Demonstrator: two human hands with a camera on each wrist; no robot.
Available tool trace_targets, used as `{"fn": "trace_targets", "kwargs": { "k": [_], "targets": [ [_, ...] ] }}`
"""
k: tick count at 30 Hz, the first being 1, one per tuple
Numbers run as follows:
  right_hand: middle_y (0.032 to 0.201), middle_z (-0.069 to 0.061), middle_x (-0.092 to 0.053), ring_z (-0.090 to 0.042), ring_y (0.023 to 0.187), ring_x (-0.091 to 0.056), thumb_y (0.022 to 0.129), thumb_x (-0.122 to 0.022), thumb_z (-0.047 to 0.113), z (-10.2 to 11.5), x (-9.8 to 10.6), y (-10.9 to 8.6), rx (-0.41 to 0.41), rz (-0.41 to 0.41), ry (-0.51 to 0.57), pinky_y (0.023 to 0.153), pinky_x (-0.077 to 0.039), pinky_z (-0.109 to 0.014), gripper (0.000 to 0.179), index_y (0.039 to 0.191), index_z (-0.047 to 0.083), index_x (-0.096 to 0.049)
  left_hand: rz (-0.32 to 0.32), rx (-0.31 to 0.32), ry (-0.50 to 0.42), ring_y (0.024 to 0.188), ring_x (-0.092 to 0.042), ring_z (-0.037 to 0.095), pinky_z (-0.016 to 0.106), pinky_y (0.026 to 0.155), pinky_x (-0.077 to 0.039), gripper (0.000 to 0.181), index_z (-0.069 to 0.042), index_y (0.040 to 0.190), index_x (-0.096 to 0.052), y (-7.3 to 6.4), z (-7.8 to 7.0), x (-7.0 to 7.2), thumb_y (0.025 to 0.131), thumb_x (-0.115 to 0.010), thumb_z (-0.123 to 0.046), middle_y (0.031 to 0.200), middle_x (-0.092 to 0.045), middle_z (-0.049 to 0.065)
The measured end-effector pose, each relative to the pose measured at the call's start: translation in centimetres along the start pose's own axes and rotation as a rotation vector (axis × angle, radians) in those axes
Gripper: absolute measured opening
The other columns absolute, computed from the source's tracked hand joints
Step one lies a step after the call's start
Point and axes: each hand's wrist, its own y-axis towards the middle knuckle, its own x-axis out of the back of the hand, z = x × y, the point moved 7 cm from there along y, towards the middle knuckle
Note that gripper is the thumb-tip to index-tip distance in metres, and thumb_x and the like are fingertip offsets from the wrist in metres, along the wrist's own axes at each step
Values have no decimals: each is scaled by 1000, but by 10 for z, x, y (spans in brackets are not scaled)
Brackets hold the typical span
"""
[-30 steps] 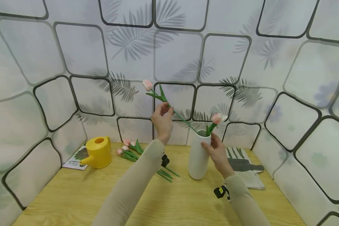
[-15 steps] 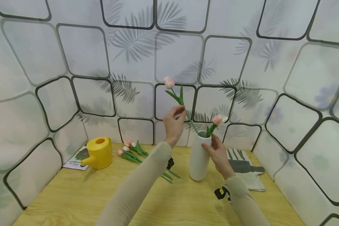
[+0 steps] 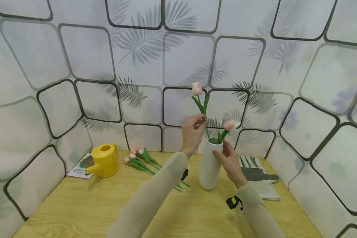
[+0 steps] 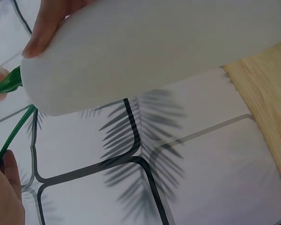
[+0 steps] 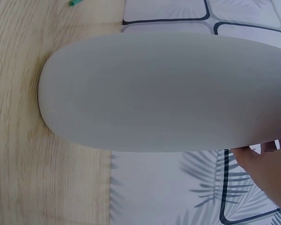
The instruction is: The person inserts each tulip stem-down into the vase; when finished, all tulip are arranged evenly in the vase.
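My left hand (image 3: 193, 135) pinches the green stem of a pink tulip (image 3: 197, 89) just below its leaves. The stem's lower end goes into the mouth of a tall white vase (image 3: 209, 165). Around the vase's upper right side, my right hand (image 3: 230, 162) holds it with thumb in front and fingers behind. Another pink tulip (image 3: 229, 125) leans right out of the vase. In the left wrist view, the stem (image 4: 14, 133) enters the rim beside the other tulip's leaf (image 4: 8, 84). The vase (image 5: 154, 93) stands on the table in the right wrist view.
Several pink tulips (image 3: 138, 160) lie on the wooden table (image 3: 77, 205), partly behind the left forearm. A yellow watering can (image 3: 104, 161) stands at the left beside a printed sheet (image 3: 80, 170). Striped cloth gloves (image 3: 257, 175) lie right of the vase. Patterned walls enclose the back and sides.
My left hand has moved right toward the vase, swinging the tulip from a strong leftward slant to nearly upright. The right hand and vase have stayed about where they were.
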Motion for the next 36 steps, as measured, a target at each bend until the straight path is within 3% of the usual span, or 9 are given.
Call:
{"fn": "trace_targets", "kwargs": {
  "k": [5,10,20,29,36],
  "targets": [
    [152,-15,-41,-30,138,-40,96,-65,15,1,0,0,8,7,4,113,-35,-52,67,153,10,-31,76,-2,48,95,-69,19,17,79,-57,21,-4,111,-72,-9,3,-13,90,-69,-2,104,-72,11],
    [153,-16,-39,-31,140,-39,96,-64,17,0,2,0,6,6,-9,113,-35,-53,68,154,11,-30,153,7,36,98,-69,20,16,79,-56,21,-2,111,-71,-16,7,-24,90,-69,-2,106,-72,12],
    [154,-14,-39,-31,140,-39,96,-65,18,0,3,2,27,8,4,112,-36,-53,67,153,13,-31,262,25,76,94,-71,19,20,76,-58,23,-4,111,-68,-24,15,-36,89,-69,0,107,-73,10],
    [154,-16,-36,-35,142,-35,96,-64,14,3,-1,-1,37,31,16,114,-34,-55,68,154,11,-29,296,36,96,93,-72,19,20,79,-58,22,-4,109,-69,-28,22,-37,88,-69,3,103,-74,11],
    [154,-15,-38,-31,142,-36,96,-65,16,3,2,0,19,11,-2,115,-33,-54,67,154,13,-31,344,34,117,91,-72,19,20,80,-57,22,-3,109,-70,-28,21,-41,88,-69,2,102,-74,11]
  ]
}}
